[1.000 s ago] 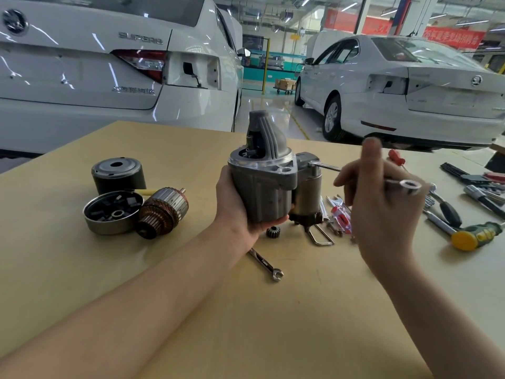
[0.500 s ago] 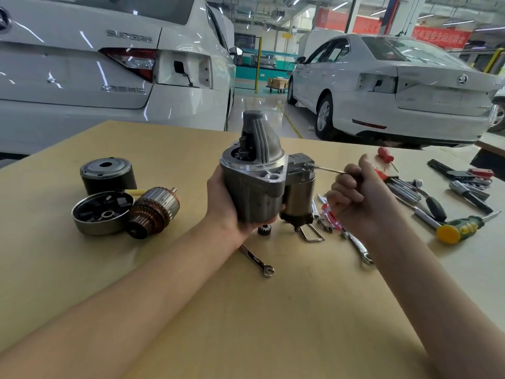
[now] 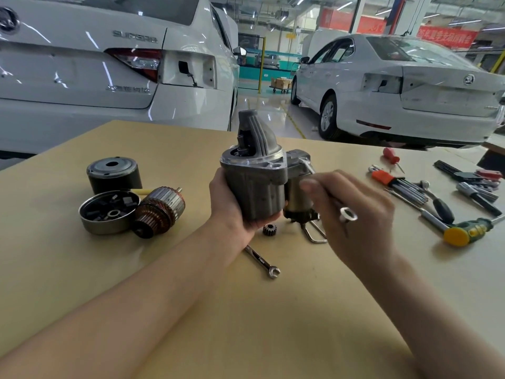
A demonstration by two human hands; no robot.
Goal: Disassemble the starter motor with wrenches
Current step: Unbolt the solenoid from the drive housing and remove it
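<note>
Fingers (image 3: 308,184) of our right hand (image 3: 358,214) curl round a thin shiny wrench (image 3: 347,214), and our left hand (image 3: 232,206) hugs the gray starter motor (image 3: 254,176), standing it up on the tabletop (image 3: 273,310). Half a second ago the wrench's free end pointed down by our wrist; now its ring end is up again, so we think we are turning a bolt loose, swing by swing. The motor body looks rough and dull. A small toothed gear (image 3: 270,229) lies just beside it.
</note>
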